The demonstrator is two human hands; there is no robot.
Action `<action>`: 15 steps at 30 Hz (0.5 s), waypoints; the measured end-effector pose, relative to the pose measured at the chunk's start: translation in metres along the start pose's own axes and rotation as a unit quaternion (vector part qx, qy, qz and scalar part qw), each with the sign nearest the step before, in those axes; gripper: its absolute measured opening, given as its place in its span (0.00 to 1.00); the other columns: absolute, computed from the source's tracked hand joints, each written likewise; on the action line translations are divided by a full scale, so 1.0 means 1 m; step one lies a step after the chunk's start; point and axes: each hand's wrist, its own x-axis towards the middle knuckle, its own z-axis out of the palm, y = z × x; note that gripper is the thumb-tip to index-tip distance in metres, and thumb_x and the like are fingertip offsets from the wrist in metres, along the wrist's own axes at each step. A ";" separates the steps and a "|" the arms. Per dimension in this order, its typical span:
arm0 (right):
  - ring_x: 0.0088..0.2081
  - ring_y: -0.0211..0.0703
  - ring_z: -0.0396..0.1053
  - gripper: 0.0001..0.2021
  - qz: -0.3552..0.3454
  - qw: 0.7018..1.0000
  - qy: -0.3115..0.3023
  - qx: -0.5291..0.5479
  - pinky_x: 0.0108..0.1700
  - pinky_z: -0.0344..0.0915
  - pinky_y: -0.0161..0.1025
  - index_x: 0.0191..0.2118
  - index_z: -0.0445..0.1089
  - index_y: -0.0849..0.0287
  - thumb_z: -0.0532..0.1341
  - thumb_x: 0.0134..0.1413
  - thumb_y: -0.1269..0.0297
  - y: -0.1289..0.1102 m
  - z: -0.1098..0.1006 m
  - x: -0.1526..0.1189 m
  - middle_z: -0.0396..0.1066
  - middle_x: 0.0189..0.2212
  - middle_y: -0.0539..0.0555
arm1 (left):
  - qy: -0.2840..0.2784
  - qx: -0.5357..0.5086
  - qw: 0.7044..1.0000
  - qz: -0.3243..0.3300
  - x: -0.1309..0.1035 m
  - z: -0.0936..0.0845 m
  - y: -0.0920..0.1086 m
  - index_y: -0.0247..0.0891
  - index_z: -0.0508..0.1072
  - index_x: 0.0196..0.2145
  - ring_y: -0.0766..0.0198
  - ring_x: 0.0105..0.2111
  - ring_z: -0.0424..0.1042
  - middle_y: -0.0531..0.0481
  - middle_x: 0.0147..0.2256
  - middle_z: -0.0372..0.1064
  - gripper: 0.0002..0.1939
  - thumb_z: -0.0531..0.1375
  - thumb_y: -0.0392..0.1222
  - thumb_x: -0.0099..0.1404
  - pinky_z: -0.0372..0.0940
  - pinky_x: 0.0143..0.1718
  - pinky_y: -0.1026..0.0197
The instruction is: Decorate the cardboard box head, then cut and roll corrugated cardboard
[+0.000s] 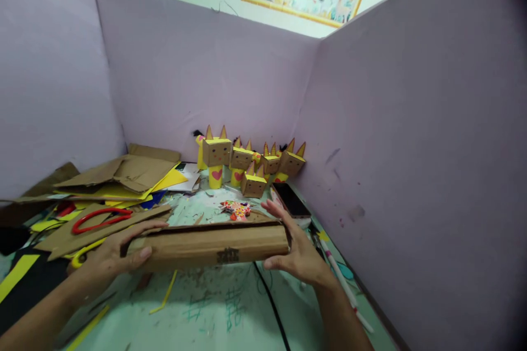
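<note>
A long folded piece of brown cardboard (189,248), shaped like a shallow box with a dark printed mark on its front, spans the space between my hands. My left hand (119,252) grips its left end, thumb on the front face and fingers behind. At the right end, my right hand (298,252) holds it between the thumb below and the fingers at the upper corner. Behind it lies a colourful patterned paper piece (236,209). Red-handled scissors (101,219) rest near my left hand on cardboard scraps.
Several cardboard-headed figures (217,152) with pointed ears stand at the back. A phone (292,199) lies by the right partition (395,137). Flattened cardboard (135,173) and coloured paper are piled left. A black cable (272,299) crosses the green tabletop (197,323); pens lie right.
</note>
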 end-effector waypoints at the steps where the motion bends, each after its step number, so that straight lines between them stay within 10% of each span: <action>1: 0.60 0.53 0.60 0.41 0.005 1.000 -0.009 -0.004 0.61 0.54 0.46 0.58 0.65 0.51 0.76 0.33 0.66 0.000 0.000 0.000 0.63 0.60 0.56 | 0.002 -0.010 1.000 -0.007 0.000 0.000 0.001 0.49 0.77 0.46 0.39 0.49 0.72 0.44 0.52 0.73 0.23 0.58 0.60 0.58 0.71 0.44 0.44; 7: 0.45 0.51 0.71 0.25 0.030 0.999 0.039 -0.004 0.46 0.66 0.41 0.43 0.74 0.51 0.76 0.33 0.61 0.003 0.010 0.003 0.74 0.44 0.53 | -0.028 -0.027 0.999 -0.019 0.004 -0.004 0.006 0.49 0.74 0.51 0.42 0.57 0.64 0.46 0.54 0.71 0.24 0.55 0.59 0.61 0.58 0.58 0.42; 15: 0.29 0.45 0.68 0.19 0.150 0.966 0.173 0.123 0.30 0.63 0.36 0.32 0.77 0.57 0.74 0.27 0.58 0.018 0.032 0.004 0.74 0.27 0.51 | 0.016 -0.124 0.992 0.000 -0.004 -0.002 0.019 0.44 0.75 0.45 0.42 0.50 0.69 0.44 0.50 0.72 0.31 0.64 0.64 0.48 0.68 0.44 0.53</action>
